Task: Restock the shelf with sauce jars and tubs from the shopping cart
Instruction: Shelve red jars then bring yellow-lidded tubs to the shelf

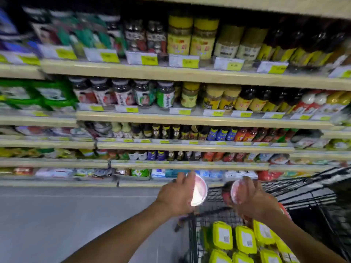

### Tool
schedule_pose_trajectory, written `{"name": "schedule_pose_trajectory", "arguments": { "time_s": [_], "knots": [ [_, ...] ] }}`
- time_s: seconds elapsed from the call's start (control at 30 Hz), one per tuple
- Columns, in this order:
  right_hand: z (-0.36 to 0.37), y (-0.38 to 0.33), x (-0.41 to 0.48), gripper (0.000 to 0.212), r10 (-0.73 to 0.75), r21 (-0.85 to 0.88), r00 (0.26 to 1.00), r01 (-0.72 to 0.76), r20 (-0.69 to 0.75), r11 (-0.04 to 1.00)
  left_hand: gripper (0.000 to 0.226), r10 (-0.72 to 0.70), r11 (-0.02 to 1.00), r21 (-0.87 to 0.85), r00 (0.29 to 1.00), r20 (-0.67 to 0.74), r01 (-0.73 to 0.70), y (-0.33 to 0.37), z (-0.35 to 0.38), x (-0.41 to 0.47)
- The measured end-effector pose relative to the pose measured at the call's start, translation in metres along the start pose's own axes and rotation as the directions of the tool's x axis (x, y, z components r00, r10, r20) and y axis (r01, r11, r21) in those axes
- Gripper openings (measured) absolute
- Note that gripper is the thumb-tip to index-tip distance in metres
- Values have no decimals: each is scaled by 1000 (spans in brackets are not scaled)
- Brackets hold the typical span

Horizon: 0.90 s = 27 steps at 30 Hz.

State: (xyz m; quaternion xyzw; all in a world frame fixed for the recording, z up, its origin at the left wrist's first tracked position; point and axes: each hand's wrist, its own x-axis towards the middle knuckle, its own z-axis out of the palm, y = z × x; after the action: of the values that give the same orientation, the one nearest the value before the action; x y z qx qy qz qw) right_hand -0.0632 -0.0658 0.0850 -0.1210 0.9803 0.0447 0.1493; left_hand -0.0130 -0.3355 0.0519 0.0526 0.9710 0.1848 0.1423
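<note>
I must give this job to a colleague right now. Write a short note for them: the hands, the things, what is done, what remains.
Left hand: grips the first pink-lidded tub, held up before the shelves.
Right hand: grips the second pink-lidded tub, above the cart.
In the cart: yellow-lidded tubs.
Done: both pink-lidded tubs are in hand.
Left: set both on a shelf (which one, I cannot tell), then the yellow-lidded tubs.

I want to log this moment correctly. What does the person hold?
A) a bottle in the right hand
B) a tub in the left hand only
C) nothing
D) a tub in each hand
D: the left hand grips one round tub and the right hand grips a second tub.
</note>
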Motion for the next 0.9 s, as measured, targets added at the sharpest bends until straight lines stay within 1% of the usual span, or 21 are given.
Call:
{"name": "schedule_pose_trajectory", "arguments": {
  "time_s": [0.07, 0.1, 0.2, 0.23, 0.3, 0.4, 0.47, 0.5, 0.53, 0.57, 0.63, 0.7, 0.77, 0.8, 0.83, 0.9],
  "knots": [
    [-35, -38, -17, 92, 14, 68, 1000, -14, 0, 998, 113, -32, 999, -22, 996, -79, 30, -23, -31, -34],
    [-52, -56, -24, 93, -1, 63, 1000, 1, 3, 998, 113, -51, 998, -40, 992, -119, 46, -36, -44, -51],
    [-93, -106, -41, 115, -14, 95, 998, 21, -66, 995, 111, -100, 994, -63, 970, -223, 88, -78, -83, -104],
    [-104, -124, -46, 119, -28, 90, 996, 36, -91, 995, 112, -117, 992, -66, 961, -251, 104, -92, -95, -122],
    [-125, -163, -57, 123, -85, 84, 988, 96, -126, 992, 115, -154, 988, -71, 936, -315, 139, -121, -119, -157],
    [-158, -223, -74, 137, -180, 38, 968, 189, -178, 981, 116, -205, 979, -90, 889, -409, 185, -163, -148, -211],
    [-176, -265, -87, 132, -248, -59, 940, 241, -233, 969, 117, -242, 970, -105, 853, -462, 218, -188, -165, -246],
    [-186, -287, -95, 123, -280, -125, 922, 255, -269, 959, 118, -261, 965, -117, 836, -482, 234, -200, -174, -264],
    [-196, -308, -101, 114, -291, -154, 907, 255, -304, 955, 118, -282, 959, -133, 817, -503, 249, -212, -182, -281],
    [-205, -327, -106, 111, -294, -138, 895, 262, -336, 955, 118, -303, 953, -157, 797, -522, 259, -222, -190, -297],
    [-219, -358, -109, 111, -310, -92, 870, 298, -383, 950, 116, -342, 940, -219, 757, -557, 263, -239, -206, -327],
    [-230, -382, -105, 106, -340, -94, 838, 333, -427, 938, 114, -365, 929, -277, 719, -592, 243, -254, -220, -350],
    [-243, -405, -100, 103, -398, -99, 799, 398, -450, 912, 117, -394, 915, -332, 683, -614, 230, -267, -233, -368],
    [-249, -417, -96, 105, -431, -92, 779, 440, -456, 893, 120, -412, 906, -357, 664, -624, 227, -272, -239, -375],
    [-255, -429, -92, 108, -453, -63, 770, 479, -449, 876, 122, -430, 897, -379, 644, -632, 227, -278, -244, -382],
    [-267, -454, -82, 105, -473, 89, 781, 549, -407, 831, 122, -458, 882, -414, 608, -648, 223, -288, -255, -393]
  ]
}}
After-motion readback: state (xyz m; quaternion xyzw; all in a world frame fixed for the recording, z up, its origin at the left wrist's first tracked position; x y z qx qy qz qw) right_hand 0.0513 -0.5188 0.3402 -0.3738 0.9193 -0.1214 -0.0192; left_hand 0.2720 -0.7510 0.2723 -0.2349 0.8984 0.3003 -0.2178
